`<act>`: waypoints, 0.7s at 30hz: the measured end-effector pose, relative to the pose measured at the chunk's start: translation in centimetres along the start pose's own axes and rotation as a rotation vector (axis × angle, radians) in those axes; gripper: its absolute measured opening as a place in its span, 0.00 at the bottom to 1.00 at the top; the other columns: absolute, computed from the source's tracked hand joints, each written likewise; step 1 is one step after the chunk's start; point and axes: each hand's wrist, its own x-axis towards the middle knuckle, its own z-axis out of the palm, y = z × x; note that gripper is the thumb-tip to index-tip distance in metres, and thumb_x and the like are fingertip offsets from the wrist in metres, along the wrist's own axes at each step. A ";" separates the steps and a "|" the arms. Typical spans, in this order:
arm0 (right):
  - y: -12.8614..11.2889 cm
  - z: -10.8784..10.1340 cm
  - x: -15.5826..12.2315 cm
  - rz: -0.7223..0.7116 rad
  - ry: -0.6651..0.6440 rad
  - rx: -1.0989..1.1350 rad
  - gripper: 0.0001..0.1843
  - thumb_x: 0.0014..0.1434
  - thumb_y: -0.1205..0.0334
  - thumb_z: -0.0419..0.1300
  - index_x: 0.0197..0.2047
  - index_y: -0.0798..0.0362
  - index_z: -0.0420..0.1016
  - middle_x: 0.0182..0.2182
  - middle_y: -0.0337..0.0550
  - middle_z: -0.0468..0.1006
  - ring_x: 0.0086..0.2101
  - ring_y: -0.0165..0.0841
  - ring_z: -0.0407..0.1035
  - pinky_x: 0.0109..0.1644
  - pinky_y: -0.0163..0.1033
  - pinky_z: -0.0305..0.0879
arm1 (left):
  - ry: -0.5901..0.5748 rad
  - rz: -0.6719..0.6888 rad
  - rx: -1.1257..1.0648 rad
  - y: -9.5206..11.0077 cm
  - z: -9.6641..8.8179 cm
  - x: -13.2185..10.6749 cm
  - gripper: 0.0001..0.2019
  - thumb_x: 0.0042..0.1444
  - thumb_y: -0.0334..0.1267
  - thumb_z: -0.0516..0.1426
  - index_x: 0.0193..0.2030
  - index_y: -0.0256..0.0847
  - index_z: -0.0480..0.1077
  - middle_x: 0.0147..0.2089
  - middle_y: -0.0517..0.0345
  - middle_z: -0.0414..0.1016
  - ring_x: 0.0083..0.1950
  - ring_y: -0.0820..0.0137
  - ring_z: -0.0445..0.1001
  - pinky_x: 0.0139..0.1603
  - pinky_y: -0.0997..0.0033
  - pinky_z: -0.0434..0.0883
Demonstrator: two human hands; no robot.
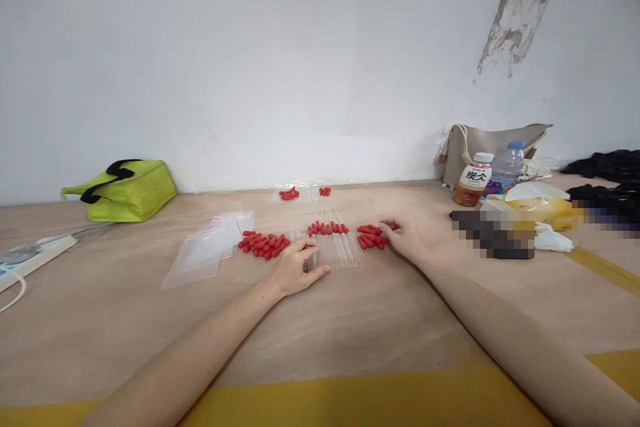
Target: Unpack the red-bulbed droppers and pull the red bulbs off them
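Observation:
A row of thin clear tubes [343,253] lies side by side on the table, and several at its far end have red rubber bulbs [327,229] on them. Over the left end of this row rests my left hand [296,268], thumb and fingers apart. Just left of it is a larger heap of loose red bulbs [263,245]. My right hand [404,239] is at the edge of a smaller heap of red bulbs [371,237], thumb and forefinger tips drawn together; what they pinch, if anything, is too small to make out.
Flat clear plastic bags [203,250] lie at the left. Bagged red pieces [290,193] sit by the wall. A lime-green bag [133,190] stands far left. On the right are a drink bottle [473,180], a tissue pack [543,205] and a blurred dark item [493,233].

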 end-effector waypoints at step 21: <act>-9.4 3.8 1.7 -0.001 -0.151 -0.753 0.08 0.48 0.59 0.55 0.26 0.51 0.75 0.26 0.44 0.76 0.36 0.38 0.68 0.44 0.44 0.56 | -0.304 0.007 0.170 -0.4 -2.1 -0.4 0.20 0.58 0.50 0.46 0.55 0.50 0.61 0.57 0.56 0.64 0.61 0.59 0.54 0.59 0.44 0.39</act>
